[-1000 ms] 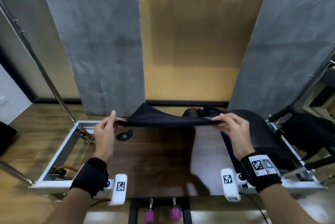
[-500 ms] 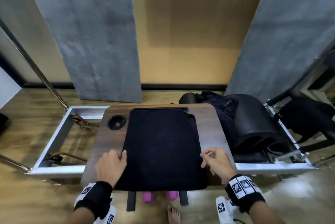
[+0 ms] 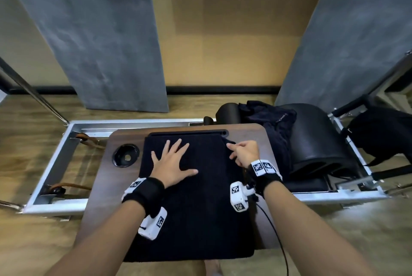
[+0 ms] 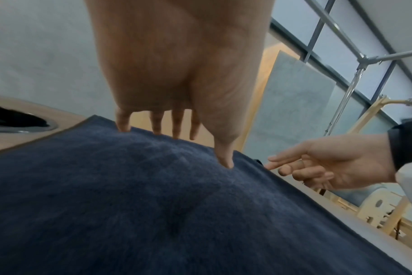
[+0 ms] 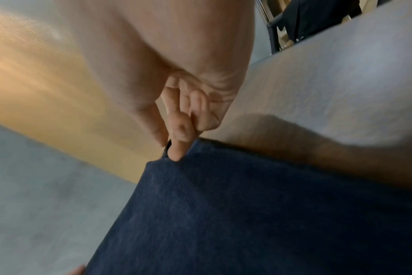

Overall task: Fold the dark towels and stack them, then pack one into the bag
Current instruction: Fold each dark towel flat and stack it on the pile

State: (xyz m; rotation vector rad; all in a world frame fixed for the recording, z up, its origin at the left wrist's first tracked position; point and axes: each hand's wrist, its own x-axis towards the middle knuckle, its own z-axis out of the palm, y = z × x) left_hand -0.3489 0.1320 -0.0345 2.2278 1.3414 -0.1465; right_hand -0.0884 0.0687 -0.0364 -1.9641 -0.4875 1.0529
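A dark navy towel (image 3: 200, 204) lies spread flat on the wooden tabletop (image 3: 254, 139), its near edge hanging over the front. My left hand (image 3: 172, 160) presses flat on the towel's far half, fingers spread; in the left wrist view the fingertips (image 4: 124, 128) touch the towel (image 4: 153, 204). My right hand (image 3: 242, 153) is at the far right corner, where thumb and forefinger (image 5: 176, 148) pinch the towel's edge (image 5: 247, 214). A heap of dark towels (image 3: 274, 119) lies on the black padded barrel (image 3: 316, 139). A black bag (image 3: 383, 133) sits at the far right.
A round black cup holder (image 3: 126, 155) is set in the tabletop left of the towel. A metal frame (image 3: 55, 159) with brown straps surrounds the table. Grey panels stand against the back wall. A bare foot (image 3: 213, 268) shows below the table's front edge.
The towel, held up stretched a second ago, now lies flat. Both hands moved from its near edge to its far part: left flattened on it, right took the far right corner.
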